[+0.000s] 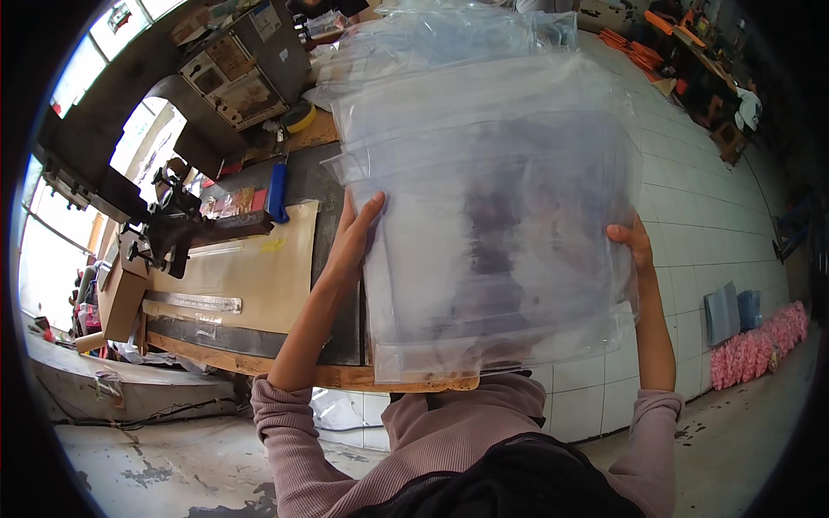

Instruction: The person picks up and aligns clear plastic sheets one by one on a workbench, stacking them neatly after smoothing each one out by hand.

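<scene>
Between my hands is a stack of clear plastic sheets (423, 259), layered and slightly uneven, with edges fanned at the left and bottom. My left hand (361, 226) grips its left edge, thumb on top and the other fingers hidden underneath. At the right edge my right hand (635, 242) holds the stack the same way, thumb over the top sheet. The near end of the stack reaches the wooden edge of the workbench (345, 376). Behind it, more crumpled clear plastic (458, 39) is piled up.
On the left stands a machine with a dark metal clamp head (177, 220) over a tan board (285, 285). A clear ruler (194, 302), a blue-handled tool (276, 193) and yellow tape (300, 116) lie there. Pink bundles (760, 347) rest on the floor at right.
</scene>
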`<state>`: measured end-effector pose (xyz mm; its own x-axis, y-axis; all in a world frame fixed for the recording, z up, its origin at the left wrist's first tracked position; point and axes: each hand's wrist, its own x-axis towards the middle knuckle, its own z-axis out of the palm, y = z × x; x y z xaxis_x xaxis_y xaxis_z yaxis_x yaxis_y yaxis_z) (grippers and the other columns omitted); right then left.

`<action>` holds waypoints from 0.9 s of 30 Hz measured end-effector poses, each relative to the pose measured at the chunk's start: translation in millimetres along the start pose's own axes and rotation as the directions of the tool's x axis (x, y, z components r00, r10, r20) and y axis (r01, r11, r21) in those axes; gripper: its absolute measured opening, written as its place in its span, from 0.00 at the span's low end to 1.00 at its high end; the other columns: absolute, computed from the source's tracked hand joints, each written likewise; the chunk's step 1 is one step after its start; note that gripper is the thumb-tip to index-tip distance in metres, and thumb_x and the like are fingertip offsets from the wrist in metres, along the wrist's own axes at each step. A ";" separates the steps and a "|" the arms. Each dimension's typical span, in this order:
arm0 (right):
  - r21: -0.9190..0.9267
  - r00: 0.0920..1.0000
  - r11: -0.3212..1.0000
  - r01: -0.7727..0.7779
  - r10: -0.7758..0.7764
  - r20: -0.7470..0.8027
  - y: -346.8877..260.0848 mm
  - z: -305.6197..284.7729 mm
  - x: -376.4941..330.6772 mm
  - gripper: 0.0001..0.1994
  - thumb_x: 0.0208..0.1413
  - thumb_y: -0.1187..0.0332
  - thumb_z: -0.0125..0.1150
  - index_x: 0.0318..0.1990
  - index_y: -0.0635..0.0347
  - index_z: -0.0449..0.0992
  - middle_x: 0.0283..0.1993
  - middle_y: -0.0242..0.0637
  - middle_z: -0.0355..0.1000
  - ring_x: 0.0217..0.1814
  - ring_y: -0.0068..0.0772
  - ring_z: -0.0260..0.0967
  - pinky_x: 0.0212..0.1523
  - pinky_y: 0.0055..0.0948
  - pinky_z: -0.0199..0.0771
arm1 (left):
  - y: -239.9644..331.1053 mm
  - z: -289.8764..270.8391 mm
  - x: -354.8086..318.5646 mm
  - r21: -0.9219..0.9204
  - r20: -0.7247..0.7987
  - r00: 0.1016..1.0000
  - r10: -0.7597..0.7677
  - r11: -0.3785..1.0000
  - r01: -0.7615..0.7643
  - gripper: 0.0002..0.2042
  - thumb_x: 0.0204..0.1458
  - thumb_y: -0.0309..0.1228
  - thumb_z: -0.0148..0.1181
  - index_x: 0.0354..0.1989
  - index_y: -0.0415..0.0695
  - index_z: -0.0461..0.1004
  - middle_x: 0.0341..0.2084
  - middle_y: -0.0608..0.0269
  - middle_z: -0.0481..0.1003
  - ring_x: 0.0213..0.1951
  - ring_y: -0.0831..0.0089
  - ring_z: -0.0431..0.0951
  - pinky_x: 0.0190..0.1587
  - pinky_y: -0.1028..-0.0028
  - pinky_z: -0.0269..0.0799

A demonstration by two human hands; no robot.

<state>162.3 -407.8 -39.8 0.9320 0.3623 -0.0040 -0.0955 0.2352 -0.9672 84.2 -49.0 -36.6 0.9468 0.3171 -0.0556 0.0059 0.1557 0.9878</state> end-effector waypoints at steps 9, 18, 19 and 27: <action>-0.138 0.918 0.908 0.396 -0.388 0.079 -53.7 19.5 55.3 0.33 0.36 0.72 0.63 0.55 0.66 0.59 0.47 0.37 0.65 0.50 0.31 0.61 0.52 0.26 0.59 | 94.8 10.6 28.7 0.106 -0.076 0.865 0.495 0.867 -0.487 0.16 0.49 0.40 0.59 0.36 0.38 0.71 0.20 0.73 0.67 0.21 0.86 0.65 0.24 0.83 0.61; -0.103 0.914 0.911 0.398 -0.385 0.129 -30.1 2.4 84.4 0.34 0.38 0.72 0.63 0.57 0.60 0.57 0.54 0.32 0.58 0.60 0.30 0.52 0.60 0.27 0.48 | 74.0 -22.0 67.4 0.056 -0.019 0.770 0.638 0.769 -0.637 0.25 0.45 0.39 0.63 0.47 0.36 0.64 0.41 0.59 0.69 0.43 0.74 0.68 0.46 0.72 0.64; -0.067 0.909 0.912 0.406 -0.395 0.134 -24.3 8.4 79.4 0.35 0.38 0.71 0.64 0.57 0.60 0.56 0.55 0.32 0.57 0.60 0.31 0.51 0.60 0.28 0.47 | 62.7 -28.4 70.3 0.023 0.023 0.785 0.618 0.785 -0.619 0.26 0.45 0.40 0.62 0.48 0.36 0.64 0.42 0.59 0.68 0.44 0.73 0.67 0.47 0.71 0.62; -0.073 0.866 0.866 0.495 -0.486 0.116 -22.7 12.5 88.3 0.35 0.34 0.61 0.69 0.52 0.62 0.60 0.48 0.36 0.62 0.51 0.30 0.59 0.51 0.28 0.59 | 39.3 -53.2 85.4 -0.305 0.166 0.759 0.630 0.764 -0.568 0.21 0.49 0.42 0.54 0.45 0.39 0.66 0.40 0.60 0.69 0.41 0.70 0.70 0.44 0.70 0.65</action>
<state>242.4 -369.8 -15.0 0.8135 0.3038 0.4959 0.4044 0.3172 -0.8578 148.1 34.0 -10.3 0.7752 0.1836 0.6044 -0.6317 0.2244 0.7421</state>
